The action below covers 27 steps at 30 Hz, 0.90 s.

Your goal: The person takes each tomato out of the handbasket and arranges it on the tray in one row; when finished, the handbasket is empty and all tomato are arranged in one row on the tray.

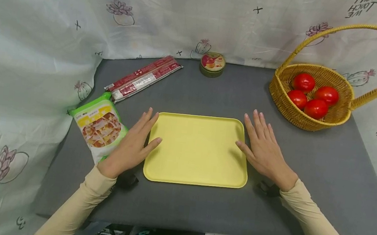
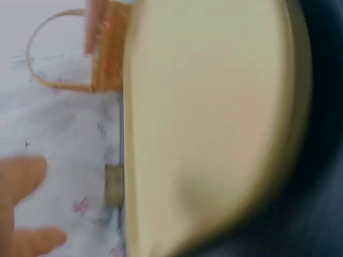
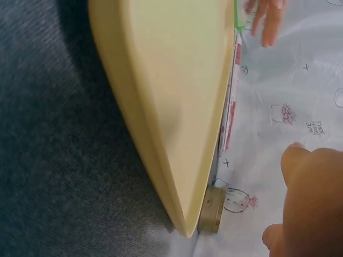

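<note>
Pale yellow tray point(image 2: 206, 101), blurred — handled basket point(image 2: 111, 67) beyond

Tray point(image 1: 198, 150) in all views; head highest

Plain yellow tray point(image 1: 198, 150), red tomatoes point(image 1: 316, 109), grey table point(image 1: 196, 208), cactus-patterned white cloth point(image 1: 45, 37).

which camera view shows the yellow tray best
The head view: the yellow tray sits wholly within the frame, sharp and seen from above. The left wrist view shows a large part of it, blurred and cut off by the frame. The right wrist view shows it at a low slant, cut off at the top.
</note>
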Motion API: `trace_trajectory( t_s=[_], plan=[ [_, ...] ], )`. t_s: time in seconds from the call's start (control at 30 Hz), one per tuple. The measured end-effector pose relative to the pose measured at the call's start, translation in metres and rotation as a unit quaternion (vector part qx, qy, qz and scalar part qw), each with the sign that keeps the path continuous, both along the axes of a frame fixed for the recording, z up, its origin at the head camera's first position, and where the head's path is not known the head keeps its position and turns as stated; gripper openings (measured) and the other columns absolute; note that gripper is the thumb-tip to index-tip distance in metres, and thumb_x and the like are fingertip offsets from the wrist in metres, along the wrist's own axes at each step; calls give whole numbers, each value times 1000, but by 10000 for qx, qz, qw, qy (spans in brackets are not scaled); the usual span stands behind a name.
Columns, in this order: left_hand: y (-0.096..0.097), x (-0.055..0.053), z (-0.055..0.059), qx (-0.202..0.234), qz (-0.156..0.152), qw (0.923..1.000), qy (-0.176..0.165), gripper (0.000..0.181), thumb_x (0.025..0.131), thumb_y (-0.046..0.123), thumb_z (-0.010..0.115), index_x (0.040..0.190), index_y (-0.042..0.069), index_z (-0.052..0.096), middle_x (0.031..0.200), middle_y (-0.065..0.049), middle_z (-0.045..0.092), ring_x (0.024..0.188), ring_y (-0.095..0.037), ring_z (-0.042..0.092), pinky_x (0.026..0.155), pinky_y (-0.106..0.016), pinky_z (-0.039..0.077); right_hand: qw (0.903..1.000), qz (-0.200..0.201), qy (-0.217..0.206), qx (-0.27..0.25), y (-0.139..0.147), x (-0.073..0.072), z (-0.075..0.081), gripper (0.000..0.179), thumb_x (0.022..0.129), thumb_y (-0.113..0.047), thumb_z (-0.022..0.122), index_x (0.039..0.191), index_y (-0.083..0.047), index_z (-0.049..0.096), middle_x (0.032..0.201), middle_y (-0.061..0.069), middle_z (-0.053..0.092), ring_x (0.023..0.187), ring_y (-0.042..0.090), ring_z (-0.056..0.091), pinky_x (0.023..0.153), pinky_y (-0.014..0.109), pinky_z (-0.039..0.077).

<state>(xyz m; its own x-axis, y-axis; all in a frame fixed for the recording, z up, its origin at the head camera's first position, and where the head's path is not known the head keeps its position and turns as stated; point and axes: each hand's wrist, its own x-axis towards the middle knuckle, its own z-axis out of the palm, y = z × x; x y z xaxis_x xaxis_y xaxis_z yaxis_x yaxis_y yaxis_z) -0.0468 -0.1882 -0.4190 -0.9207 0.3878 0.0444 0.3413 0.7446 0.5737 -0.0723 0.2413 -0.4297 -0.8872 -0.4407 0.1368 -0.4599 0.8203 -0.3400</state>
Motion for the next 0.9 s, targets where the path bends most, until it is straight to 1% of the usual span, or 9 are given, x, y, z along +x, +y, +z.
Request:
trace_trajectory(
  t_s=[0.1,0.2,0.37,0.47,0.53,0.6,0.7,0.8,0.9],
  plan=[
    [2,2,-9,833,228,9951,-485,78,110,31,62,172,12,19,178,-15,5,162,-38,9,127,-67,22,9999,3,-30,-136,0,1,1,83,110,-48,54,172,-7,16,177,21,5,162,42,5,128,69,15],
    [3,3,-19,1417,390,9871,-641,76,109,17,64,171,10,21,177,-18,6,162,-37,11,126,-65,27,9988,-41,-89,-471,2,1,7,82,109,-41,61,171,-6,21,176,21,12,161,43,12,124,70,25],
    [3,7,-36,2467,369,9656,-732,75,105,-9,57,170,3,21,176,-19,11,162,-29,15,125,-44,34,9916,-467,-30,-1204,21,-17,32,73,104,-26,70,165,-5,37,172,19,30,155,43,31,121,69,32],
    [3,9,-43,2890,365,9539,-722,74,103,-16,53,169,1,23,176,-18,17,161,-28,19,125,-33,32,9842,-958,37,-1488,47,-48,56,63,103,-22,69,159,-2,47,161,23,46,146,46,43,120,65,35],
    [2,9,-47,3083,396,9480,-682,73,103,-16,52,168,1,25,175,-17,20,160,-30,22,124,-30,32,9787,-1382,-168,-1507,68,-75,74,61,105,-26,66,158,-2,48,156,26,51,137,48,50,115,59,42],
    [2,9,-49,3206,421,9439,-673,72,103,-16,53,168,0,26,174,-17,21,158,-32,25,123,-28,33,9709,-1810,-686,-1411,93,-106,90,65,108,-34,61,161,-2,43,158,27,48,138,49,49,117,58,41],
    [0,9,-51,3338,429,9389,-716,71,104,-15,53,168,0,26,174,-17,21,158,-35,26,122,-27,34,9576,-2144,-1616,-1049,130,-153,103,76,109,-43,55,165,2,31,164,31,37,144,52,41,121,62,36],
    [-2,9,-51,3373,459,9372,-755,71,104,-14,54,168,0,25,174,-17,21,157,-36,27,122,-27,34,9444,-2102,-2458,-596,155,-195,106,84,108,-43,52,165,10,20,165,39,25,147,59,30,122,71,27],
    [-3,10,-52,3409,480,9358,-764,71,104,-15,54,167,-1,25,174,-18,20,157,-36,26,122,-27,34,9324,-1979,-3022,-122,167,-223,104,91,107,-45,53,163,14,12,162,45,19,145,64,25,121,75,26]
  ],
)
